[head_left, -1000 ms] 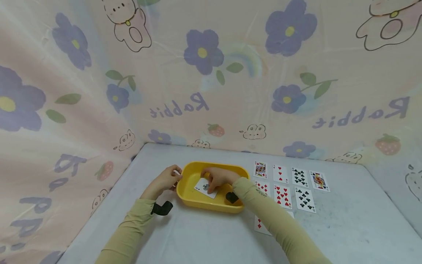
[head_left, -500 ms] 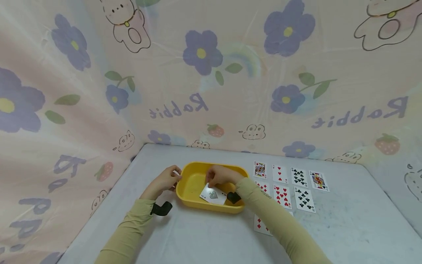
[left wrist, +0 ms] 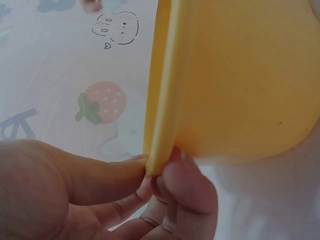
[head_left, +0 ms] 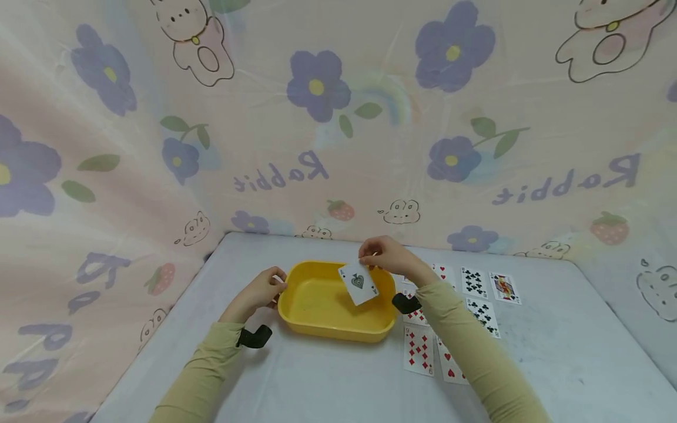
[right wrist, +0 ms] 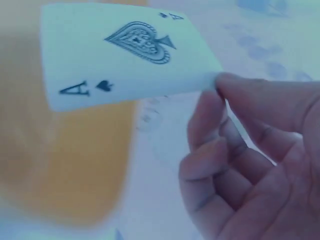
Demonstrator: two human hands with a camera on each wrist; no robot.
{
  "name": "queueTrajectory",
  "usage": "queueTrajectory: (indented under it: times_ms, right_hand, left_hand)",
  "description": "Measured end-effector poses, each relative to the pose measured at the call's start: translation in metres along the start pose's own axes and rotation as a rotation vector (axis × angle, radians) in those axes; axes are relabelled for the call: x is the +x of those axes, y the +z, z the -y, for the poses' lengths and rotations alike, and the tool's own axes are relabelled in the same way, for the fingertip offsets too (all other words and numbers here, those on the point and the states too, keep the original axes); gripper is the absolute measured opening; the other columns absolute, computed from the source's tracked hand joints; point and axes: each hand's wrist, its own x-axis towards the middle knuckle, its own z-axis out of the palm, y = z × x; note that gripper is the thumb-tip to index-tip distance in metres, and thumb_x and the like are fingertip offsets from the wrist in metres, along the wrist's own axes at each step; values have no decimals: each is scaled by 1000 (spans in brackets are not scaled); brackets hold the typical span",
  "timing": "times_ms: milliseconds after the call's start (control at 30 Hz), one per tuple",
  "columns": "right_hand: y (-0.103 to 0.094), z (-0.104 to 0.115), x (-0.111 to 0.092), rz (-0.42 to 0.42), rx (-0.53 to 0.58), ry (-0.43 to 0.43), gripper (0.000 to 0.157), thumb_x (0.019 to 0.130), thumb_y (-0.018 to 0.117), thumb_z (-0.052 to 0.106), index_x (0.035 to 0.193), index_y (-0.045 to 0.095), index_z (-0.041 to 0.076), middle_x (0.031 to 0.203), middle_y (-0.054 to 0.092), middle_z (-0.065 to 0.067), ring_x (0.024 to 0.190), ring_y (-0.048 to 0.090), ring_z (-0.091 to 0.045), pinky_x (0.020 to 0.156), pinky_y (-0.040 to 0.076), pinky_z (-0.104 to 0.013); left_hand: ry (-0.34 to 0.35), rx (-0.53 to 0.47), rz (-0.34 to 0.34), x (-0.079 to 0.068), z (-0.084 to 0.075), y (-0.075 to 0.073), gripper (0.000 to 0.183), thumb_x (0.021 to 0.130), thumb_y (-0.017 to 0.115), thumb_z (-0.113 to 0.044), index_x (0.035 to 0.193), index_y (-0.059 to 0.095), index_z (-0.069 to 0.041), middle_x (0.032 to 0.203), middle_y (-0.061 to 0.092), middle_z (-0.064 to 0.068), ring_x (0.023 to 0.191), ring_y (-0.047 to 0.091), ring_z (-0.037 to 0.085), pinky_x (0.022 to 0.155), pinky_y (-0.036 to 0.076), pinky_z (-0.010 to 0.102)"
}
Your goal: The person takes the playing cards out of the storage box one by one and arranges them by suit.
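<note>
My right hand (head_left: 390, 256) pinches an ace of spades (head_left: 358, 284) by one corner between thumb and fingertips, face showing. In the head view the card overlaps the right part of a yellow plastic tray (head_left: 317, 302). The right wrist view shows the same ace (right wrist: 135, 47) slightly bent, the thumb on its corner and the other fingers curled below. At the tray's left end, my left hand (head_left: 259, 294) grips the rim. From the left wrist view, thumb and index finger pinch the rim (left wrist: 165, 100) from both sides. The tray's inside shows no other card.
Several face-up playing cards lie in rows right of the tray, among them a nine of diamonds (head_left: 419, 351), a club card (head_left: 474, 283) and a face card (head_left: 505, 288). My right sleeve (head_left: 465, 335) covers some. A patterned curtain (head_left: 338, 147) stands behind the table.
The right hand has drawn the ace of spades up from the tray's floor, moving up and to the right. The left hand keeps its grip on the rim. The head view has shifted slightly.
</note>
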Motion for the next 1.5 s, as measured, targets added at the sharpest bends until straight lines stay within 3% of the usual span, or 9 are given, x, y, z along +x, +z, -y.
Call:
queueTrajectory:
  times_ms: [267,400,633,900,1133,1500]
  right_hand:
    - [-58,-23,-61,-134,69,23,19,94,63,17,102,62,-1,86,61,-19,72,55,-21,60,47,-28]
    - [-81,-40,-96,-188,79,81,25,95,61,20,107,59,-2,88,60,-17,75,55,-21,65,47,-30]
    - [-108,-78,-155,-280,63,231,40,96,60,28,117,53,-4,93,61,-13,75,55,-17,64,48,-31]
    - [-126,-133,-208,-360,109,382,42,96,60,25,117,52,-11,83,63,1,75,59,-13,66,51,-28]
    - [-133,-173,-234,-341,142,561,46,98,55,26,120,50,-14,86,59,3,74,55,-11,65,49,-29]
    - [-133,-205,-233,-431,11,665,51,89,66,28,115,57,-15,80,63,0,71,54,-14,55,46,-25]
  left_hand:
    - [-13,-4,8,-2,2,-2,15,100,49,-9,113,47,-2,96,57,17,71,58,23,58,53,32]
    - [-9,8,10,-3,0,-3,16,100,49,-9,113,46,-1,97,57,18,72,58,24,58,53,32]
    - [-14,7,1,-3,-1,-1,15,100,50,-10,112,47,-3,94,56,15,71,57,22,58,52,31]
    - [-3,-38,-1,-1,3,0,15,99,50,-9,111,47,-1,95,54,17,71,57,24,56,52,31]
    - [4,-37,0,-1,5,-1,15,99,51,-9,111,47,0,92,55,16,69,56,22,56,53,31]
    - [6,-56,17,1,4,-1,15,99,50,-9,112,47,0,96,56,18,70,56,22,59,53,34]
